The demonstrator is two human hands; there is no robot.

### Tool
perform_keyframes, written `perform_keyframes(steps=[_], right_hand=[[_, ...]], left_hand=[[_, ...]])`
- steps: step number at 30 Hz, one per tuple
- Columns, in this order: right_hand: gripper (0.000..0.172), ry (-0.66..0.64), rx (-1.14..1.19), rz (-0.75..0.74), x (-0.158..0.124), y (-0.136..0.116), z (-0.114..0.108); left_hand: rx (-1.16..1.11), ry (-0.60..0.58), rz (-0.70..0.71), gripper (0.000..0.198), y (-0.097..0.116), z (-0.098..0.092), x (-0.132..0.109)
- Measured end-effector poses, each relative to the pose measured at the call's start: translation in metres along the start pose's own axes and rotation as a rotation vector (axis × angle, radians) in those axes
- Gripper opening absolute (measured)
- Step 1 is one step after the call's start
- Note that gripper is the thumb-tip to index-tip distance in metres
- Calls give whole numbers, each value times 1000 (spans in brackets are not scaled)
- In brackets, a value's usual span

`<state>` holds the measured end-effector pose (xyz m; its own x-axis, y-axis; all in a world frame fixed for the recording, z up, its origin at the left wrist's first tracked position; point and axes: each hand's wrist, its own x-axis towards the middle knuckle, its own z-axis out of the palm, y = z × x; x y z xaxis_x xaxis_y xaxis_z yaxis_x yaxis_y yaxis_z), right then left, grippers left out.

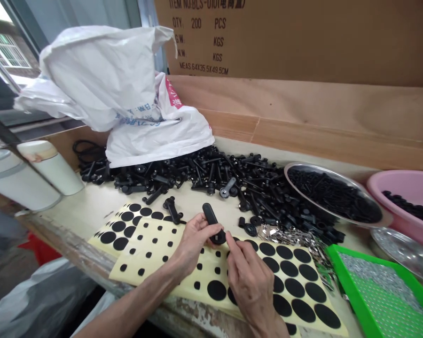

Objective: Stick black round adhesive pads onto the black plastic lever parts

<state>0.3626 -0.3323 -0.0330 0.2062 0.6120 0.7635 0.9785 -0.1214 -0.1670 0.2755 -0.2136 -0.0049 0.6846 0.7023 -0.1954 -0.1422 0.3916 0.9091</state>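
My left hand [193,239] is closed round a black plastic arm-shaped part [210,217], its thumb pressed across the piece. The narrow end points up and away; the wider round end faces me. My right hand [250,277] has its fingers curled, the index fingertip touching that round end; anything small inside those fingers is hidden. Beneath both hands lie cream backing sheets, one with small black stickers [141,272] and one with large black round stickers [289,268]. Another black arm part [172,210] rests just beyond my left hand.
Heaped black parts [197,171] spread behind, below white sacks [102,80]. Small metal pieces [285,234], a steel bowl [386,218], a pink basin [402,180] and a green tray [352,295] line the right. Two pale containers [61,171] [24,183] stand left; a carton [303,42] rises behind.
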Motion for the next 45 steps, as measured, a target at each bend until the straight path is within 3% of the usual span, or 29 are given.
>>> perform_keyframes(steps=[8, 14, 25, 35, 42, 45], right_hand=[[34, 67, 88, -98, -2, -7, 0], [22, 111, 92, -103, 0, -9, 4], [6, -14, -16, -92, 7, -8, 5], [13, -52, -42, -138, 10, -4, 10], [8, -71, 0, -183, 9, -2, 11], [17, -99, 35, -228, 7, -2, 8]], left_hand=[[25, 89, -24, 23, 8, -4, -8], [52, 113, -20, 24, 5, -6, -9], [102, 90, 0, 26, -3, -9, -4], [102, 101, -23, 23, -5, -9, -2], [57, 132, -20, 24, -1, -10, -2], [11, 114, -18, 25, 1, -14, -1]])
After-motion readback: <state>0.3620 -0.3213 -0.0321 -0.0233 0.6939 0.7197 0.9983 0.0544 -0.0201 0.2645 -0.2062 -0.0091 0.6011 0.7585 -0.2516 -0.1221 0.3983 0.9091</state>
